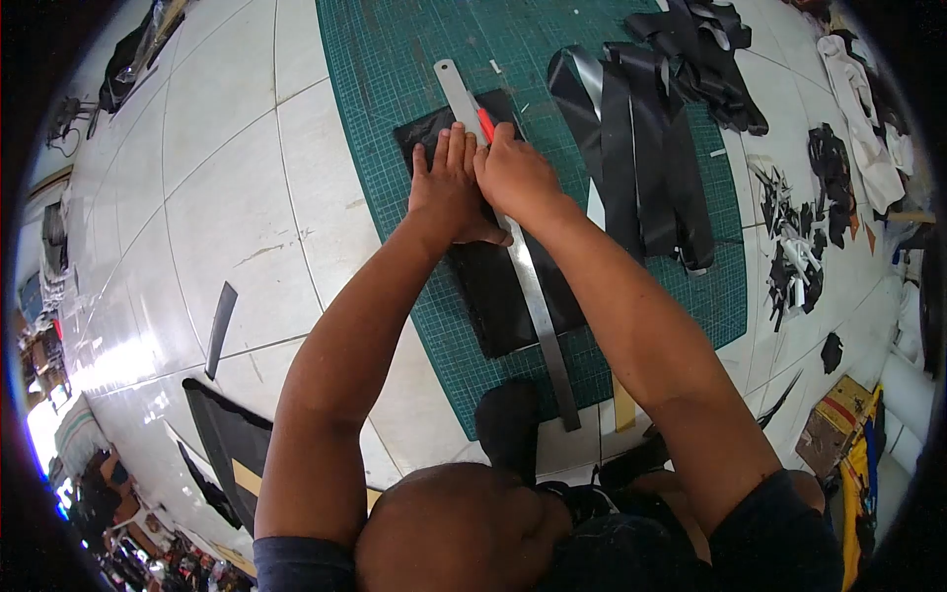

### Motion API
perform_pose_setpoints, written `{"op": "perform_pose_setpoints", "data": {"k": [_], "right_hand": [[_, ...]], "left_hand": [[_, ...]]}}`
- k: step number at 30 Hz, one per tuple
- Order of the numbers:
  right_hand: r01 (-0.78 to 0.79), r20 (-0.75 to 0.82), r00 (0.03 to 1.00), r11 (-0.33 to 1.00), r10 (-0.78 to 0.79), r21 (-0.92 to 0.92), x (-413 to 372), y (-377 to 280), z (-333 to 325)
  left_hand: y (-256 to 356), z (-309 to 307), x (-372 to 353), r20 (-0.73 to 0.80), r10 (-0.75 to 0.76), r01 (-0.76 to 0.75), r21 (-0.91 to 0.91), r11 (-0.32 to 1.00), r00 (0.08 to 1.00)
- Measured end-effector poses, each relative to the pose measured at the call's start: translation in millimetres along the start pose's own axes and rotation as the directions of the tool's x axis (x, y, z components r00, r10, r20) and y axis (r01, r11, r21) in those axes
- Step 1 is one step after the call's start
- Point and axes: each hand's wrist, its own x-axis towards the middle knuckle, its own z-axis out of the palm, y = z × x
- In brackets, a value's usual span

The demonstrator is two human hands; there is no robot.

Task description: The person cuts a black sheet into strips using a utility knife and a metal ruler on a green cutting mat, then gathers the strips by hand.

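Observation:
A long metal ruler (538,301) lies lengthwise over a stack of black sheet material (493,306) on a green cutting mat (434,340). My left hand (451,192) presses down on the ruler and the black material, its fingers stretched out and the thumb spread to the side. Right beside it, my right hand (515,173) is closed around a red-handled cutter (485,123), held along the ruler's right edge near its far part. The cutter's tip and most of its body are hidden by the hand and ruler.
Black strips (636,148) lie on the mat's right side, with more crumpled strips (700,49) at the far right. Black and white scraps (789,257) are heaped on the tiled floor (227,197). My foot (508,424) is at the mat's near edge. A dark strip (221,326) lies left.

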Motion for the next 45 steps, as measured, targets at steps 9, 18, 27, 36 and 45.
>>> {"op": "perform_pose_setpoints", "data": {"k": [9, 18, 27, 36, 45], "right_hand": [[-0.061, 0.072, 0.996, 0.998, 0.061, 0.009, 3.7, -11.8, -11.0], [-0.101, 0.195, 0.976, 0.995, 0.095, 0.02, -36.9, 15.4, -7.4], [-0.185, 0.327, 0.928, 0.983, 0.18, -0.015, -198.6, 71.0, 9.3], [-0.274, 0.403, 0.873, 0.96, 0.275, -0.062, -303.4, 117.3, 19.2], [-0.191, 0.299, 0.937, 0.981, 0.18, 0.01, -269.1, 83.8, -45.7]], "left_hand": [[-0.2, -1.8, 0.8, 0.016, -0.012, 0.012, -0.008, 1.0, 1.0], [0.3, 3.7, 6.4, 0.0, -0.042, 0.042, 0.051, 0.998, 0.999], [2.9, 12.9, 5.1, -0.08, -0.072, 0.075, 0.032, 0.997, 0.994], [-3.3, 21.9, 8.6, -0.217, -0.01, 0.004, -0.025, 1.0, 0.976], [1.0, 5.5, 1.8, -0.064, -0.05, 0.048, -0.029, 0.998, 0.997]]}}
